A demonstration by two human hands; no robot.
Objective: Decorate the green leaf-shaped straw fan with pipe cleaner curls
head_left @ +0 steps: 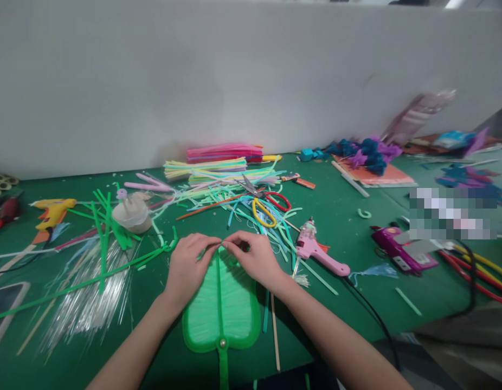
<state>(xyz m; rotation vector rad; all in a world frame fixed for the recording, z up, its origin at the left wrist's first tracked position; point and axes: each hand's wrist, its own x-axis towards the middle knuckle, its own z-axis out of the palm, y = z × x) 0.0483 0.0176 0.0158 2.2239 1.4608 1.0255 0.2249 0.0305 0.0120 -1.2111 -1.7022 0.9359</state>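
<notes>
While both hands work at the top edge of the green fan [202, 311], left hand [191, 260] and right hand [253, 257] each have thumb and forefinger together, clamped on that edge, tips nearly meeting. Fan body sits on the near side of the grip, over the tabletop [332, 203]. Clear strands [92, 292]: left of grip. Pink glue gun [316, 252]: right. White cup [131, 219]: left, slightly beyond. Scissors [257, 192]: beyond, rightward. Pipe-cleaner bundles [206, 169]: farthest past the grip.
</notes>
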